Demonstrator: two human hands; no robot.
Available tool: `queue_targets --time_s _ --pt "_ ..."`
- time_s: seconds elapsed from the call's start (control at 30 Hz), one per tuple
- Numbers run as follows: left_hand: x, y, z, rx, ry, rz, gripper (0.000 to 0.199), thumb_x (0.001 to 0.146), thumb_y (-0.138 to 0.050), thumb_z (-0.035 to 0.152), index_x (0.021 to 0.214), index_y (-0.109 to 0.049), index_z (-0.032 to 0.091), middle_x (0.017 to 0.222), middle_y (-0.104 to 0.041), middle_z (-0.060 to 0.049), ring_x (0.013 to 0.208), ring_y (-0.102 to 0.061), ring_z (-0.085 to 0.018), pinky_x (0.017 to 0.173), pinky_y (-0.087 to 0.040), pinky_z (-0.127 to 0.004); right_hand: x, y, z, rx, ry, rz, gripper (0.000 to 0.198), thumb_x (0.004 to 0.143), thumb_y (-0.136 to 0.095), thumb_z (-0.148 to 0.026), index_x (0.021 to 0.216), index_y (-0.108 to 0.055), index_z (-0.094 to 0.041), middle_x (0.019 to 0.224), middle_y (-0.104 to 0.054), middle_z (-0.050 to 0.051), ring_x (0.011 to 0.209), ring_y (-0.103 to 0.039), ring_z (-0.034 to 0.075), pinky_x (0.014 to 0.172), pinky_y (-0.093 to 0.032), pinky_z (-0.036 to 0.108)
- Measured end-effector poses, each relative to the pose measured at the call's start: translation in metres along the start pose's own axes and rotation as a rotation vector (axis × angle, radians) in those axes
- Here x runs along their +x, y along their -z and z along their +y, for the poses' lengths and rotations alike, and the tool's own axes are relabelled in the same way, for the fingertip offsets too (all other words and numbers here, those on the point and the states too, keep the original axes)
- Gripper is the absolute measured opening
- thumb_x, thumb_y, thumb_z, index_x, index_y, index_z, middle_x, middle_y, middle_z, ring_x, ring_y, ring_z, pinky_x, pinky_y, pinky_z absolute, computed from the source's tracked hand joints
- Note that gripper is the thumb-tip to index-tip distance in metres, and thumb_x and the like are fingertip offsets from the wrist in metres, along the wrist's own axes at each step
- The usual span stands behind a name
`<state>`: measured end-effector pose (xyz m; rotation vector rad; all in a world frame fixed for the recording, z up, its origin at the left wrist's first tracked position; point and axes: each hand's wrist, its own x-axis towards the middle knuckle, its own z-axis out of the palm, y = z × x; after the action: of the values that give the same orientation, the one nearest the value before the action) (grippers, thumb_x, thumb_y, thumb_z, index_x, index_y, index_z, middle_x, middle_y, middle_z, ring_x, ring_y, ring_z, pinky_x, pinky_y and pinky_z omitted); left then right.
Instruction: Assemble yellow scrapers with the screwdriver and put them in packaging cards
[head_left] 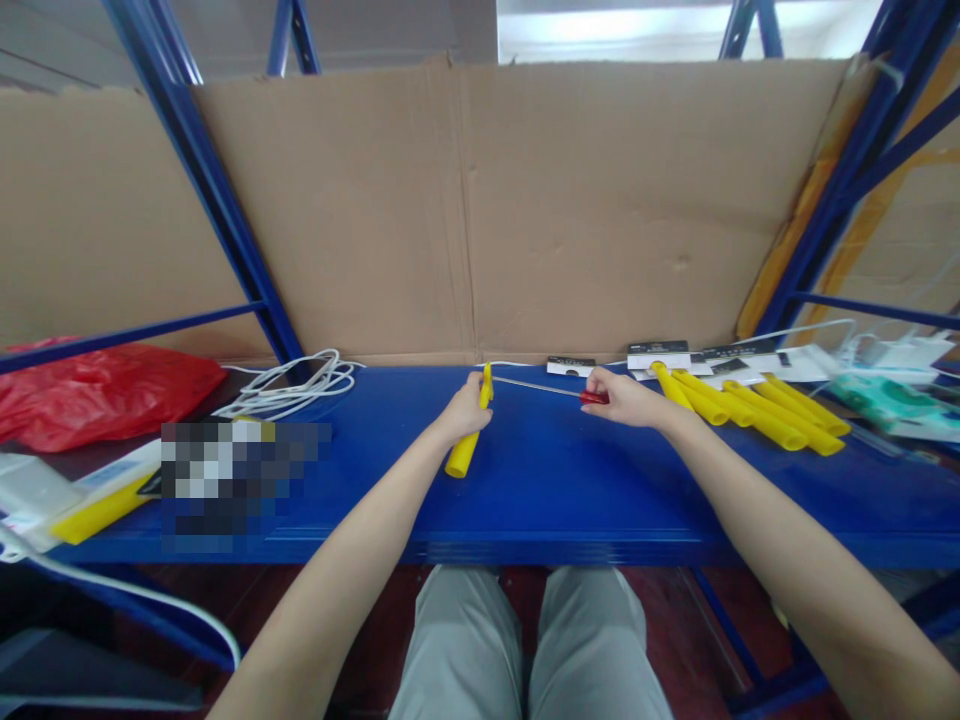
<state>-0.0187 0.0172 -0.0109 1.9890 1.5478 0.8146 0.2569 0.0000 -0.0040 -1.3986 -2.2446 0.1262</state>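
Observation:
My left hand (pixel 463 408) is closed around a yellow tube (pixel 463 456), round and open at its near end and narrow at its far end. The tube stands tilted over the blue shelf. In my right hand (pixel 621 399) is a screwdriver (pixel 593 398), gripped by its red handle. Its long thin metal shaft points left, and the tip is close to the tube's narrow end; whether they touch I cannot tell. To the right of my right hand lie several similar yellow tubes (pixel 761 415), their narrow ends on black and white cards (pixel 658 354).
Cardboard (pixel 600 200) closes off the back of the blue shelf (pixel 547 490), between blue posts. Leftward are a coiled white cable (pixel 300 385), a red plastic bag (pixel 112 390) and another yellow tube (pixel 101 510). A blurred-out patch covers something there. Green-and-clear packaging (pixel 892 400) lies far right.

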Motion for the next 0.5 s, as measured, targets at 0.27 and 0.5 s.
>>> queue_targets --time_s 0.27,0.5 --pt "-0.004 0.000 0.005 0.050 0.006 0.005 0.057 0.071 -0.054 0.004 0.124 -0.038 0.019 0.118 -0.058 -0.012 0.093 -0.062 -0.020 0.078 -0.051 -0.033 -0.003 0.011 -0.003 -0.053 0.018 -0.047 0.018 0.076 -0.055 -0.037 0.072 -0.058 -0.020 0.067 -0.063 0.004 0.059 -0.055 0.016 0.054 -0.038 0.027" --pt "-0.002 -0.002 0.003 0.062 -0.002 0.012 0.057 0.070 -0.053 0.004 0.123 -0.038 0.018 0.119 -0.056 -0.013 0.097 -0.061 -0.022 0.078 -0.051 -0.033 -0.002 0.007 -0.002 0.064 0.013 -0.054 0.019 0.078 -0.053 -0.038 0.079 -0.055 -0.019 0.073 -0.064 0.005 0.064 -0.057 0.017 0.059 -0.041 0.028"
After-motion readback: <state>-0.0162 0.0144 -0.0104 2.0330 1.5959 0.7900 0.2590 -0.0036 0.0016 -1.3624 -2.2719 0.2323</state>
